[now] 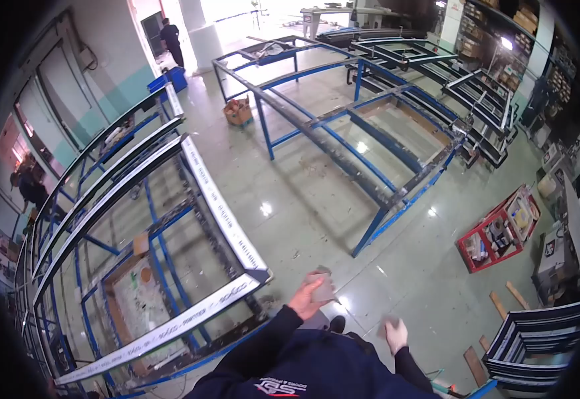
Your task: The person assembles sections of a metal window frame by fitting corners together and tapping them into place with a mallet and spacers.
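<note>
In my left hand point(306, 299) is a flat grey-brown piece point(326, 287), gripped between thumb and fingers; it looks like a small pad or folded sheet. My right hand point(397, 338) is closed around a similar grey-brown piece point(387, 326), partly hidden by the fingers. Both hands are raised in front of my body, apart from each other. Nearest to the left hand is the corner of a dark window or door frame point(220, 206) covered with white printed protective film. That frame lies on a blue metal work stand point(160, 243).
Ahead stands another blue metal stand point(311, 126). A red crate point(482, 269) of supplies sits on the floor to the right, near stacked dark profiles point(536, 339). A cardboard box point(238, 112) is further off. Two other people point(171, 41) are in the background.
</note>
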### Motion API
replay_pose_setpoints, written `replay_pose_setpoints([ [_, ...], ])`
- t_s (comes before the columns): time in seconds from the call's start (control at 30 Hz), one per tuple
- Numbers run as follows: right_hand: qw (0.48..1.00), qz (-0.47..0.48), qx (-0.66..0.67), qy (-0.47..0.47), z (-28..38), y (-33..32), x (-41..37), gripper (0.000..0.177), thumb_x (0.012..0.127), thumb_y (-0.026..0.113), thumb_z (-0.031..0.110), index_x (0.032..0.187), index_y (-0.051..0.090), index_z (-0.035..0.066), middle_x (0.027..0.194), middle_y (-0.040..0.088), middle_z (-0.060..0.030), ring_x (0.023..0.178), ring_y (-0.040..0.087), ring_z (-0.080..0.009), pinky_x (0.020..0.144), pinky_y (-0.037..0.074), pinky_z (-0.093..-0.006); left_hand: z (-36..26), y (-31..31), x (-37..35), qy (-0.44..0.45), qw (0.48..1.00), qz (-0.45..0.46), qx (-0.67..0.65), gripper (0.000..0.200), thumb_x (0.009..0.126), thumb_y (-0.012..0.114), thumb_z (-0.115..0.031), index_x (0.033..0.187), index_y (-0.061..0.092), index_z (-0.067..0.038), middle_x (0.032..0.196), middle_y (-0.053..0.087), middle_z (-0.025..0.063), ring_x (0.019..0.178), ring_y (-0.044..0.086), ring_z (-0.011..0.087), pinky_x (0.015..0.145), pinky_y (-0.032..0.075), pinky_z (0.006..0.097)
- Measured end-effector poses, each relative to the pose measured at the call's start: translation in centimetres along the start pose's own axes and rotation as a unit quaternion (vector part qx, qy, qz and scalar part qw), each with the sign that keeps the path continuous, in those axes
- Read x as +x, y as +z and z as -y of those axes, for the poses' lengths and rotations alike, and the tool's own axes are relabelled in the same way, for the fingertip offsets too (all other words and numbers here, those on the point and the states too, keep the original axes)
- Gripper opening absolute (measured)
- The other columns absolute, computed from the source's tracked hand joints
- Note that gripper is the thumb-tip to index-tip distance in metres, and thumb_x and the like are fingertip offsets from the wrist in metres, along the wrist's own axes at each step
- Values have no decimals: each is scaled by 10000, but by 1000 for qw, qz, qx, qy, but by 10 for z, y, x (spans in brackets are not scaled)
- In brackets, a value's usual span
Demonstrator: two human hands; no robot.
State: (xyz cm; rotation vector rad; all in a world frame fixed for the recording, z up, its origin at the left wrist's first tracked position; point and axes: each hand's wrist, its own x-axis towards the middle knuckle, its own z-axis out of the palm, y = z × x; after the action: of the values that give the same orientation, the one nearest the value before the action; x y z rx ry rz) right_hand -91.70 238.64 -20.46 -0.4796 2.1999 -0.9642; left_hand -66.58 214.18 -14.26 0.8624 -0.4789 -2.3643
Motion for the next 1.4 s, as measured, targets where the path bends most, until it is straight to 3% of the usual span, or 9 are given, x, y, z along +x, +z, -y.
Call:
replay_pose_setpoints([
  [0.17, 970, 49, -72, -227, 228, 29, 213, 532, 899, 663, 386, 1141, 572, -80, 1046, 668, -290, 981, 672, -369, 850, 525, -424, -64, -23, 85, 53, 985, 27, -162, 305, 967, 654, -351, 1244, 559, -266, 1132, 643, 84, 1078, 625, 250, 890, 519, 454],
  [0.33, 945, 166, 173, -223, 367, 101, 330, 327, 940, 646, 204, 1194, 606, 2, 953, 664, -40, 802, 587, -96, 693, 490, -267, -137, -47, 202, 30, 977, -36, -207, 233, 1000, 592, -379, 1165, 599, -216, 1102, 642, 71, 1086, 621, 255, 902, 515, 457],
  [0.43, 910, 242, 316, -117, 414, 158, 353, 329, 974, 612, 100, 1272, 564, -30, 1189, 668, -114, 1077, 653, -195, 946, 538, -346, -213, -8, 242, 37, 982, -68, -173, 271, 1030, 519, -309, 1269, 521, -182, 1178, 598, 112, 1129, 598, 275, 1029, 471, 522],
  [0.53, 920, 267, 278, -69, 452, 197, 366, 266, 989, 600, 136, 1219, 583, 2, 1066, 662, -73, 925, 649, -168, 795, 548, -332, -247, -32, 322, 101, 981, -3, -164, 380, 1011, 586, -249, 1353, 448, -156, 1207, 580, 100, 1162, 595, 272, 956, 510, 473],
  [0.67, 919, 301, 253, -33, 513, 269, 412, 283, 1011, 591, 190, 1220, 564, 2, 1048, 656, -82, 873, 649, -173, 718, 544, -323, -345, -9, 380, 115, 977, -125, 130, 496, 944, 672, -131, 1387, 448, -139, 1132, 582, 62, 1071, 606, 200, 902, 514, 389],
  [0.9, 893, 402, 91, -181, 673, 432, 541, 256, 1036, 560, 188, 1142, 538, -44, 1039, 625, -74, 915, 557, -111, 778, 500, -289, -499, -48, 547, 191, 786, -280, 516, 769, 806, 764, -458, 1407, 484, -69, 1212, 645, 261, 1165, 613, 400, 1003, 482, 449],
  [1.03, 867, 453, 143, -150, 765, 523, 604, 320, 1051, 549, 241, 1185, 545, -50, 1011, 607, -36, 913, 545, -94, 794, 487, -269, -608, -78, 601, 212, 774, -334, 494, 842, 862, 675, -609, 1455, 448, -55, 1225, 627, 296, 1184, 587, 444, 1042, 458, 454],
  [1.2, 755, 619, -20, -215, 903, 639, 621, 416, 955, 677, 167, 1278, 497, -25, 1161, 621, -92, 1029, 608, -153, 883, 513, -300, -731, -126, 607, 262, 820, -402, 313, 626, 1075, 342, -496, 1481, 448, -31, 1423, 546, 247, 1339, 517, 365, 1093, 421, 403],
  [1.4, 729, 638, -81, -233, 1014, 836, 619, 594, 805, 718, 38, 1324, 436, -15, 1183, 597, -122, 1092, 609, -200, 909, 530, -342, -853, -238, 637, 319, 789, -476, 222, 702, 1052, 451, -490, 1526, 327, 13, 1436, 522, 259, 1311, 540, 329, 1081, 425, 368],
])
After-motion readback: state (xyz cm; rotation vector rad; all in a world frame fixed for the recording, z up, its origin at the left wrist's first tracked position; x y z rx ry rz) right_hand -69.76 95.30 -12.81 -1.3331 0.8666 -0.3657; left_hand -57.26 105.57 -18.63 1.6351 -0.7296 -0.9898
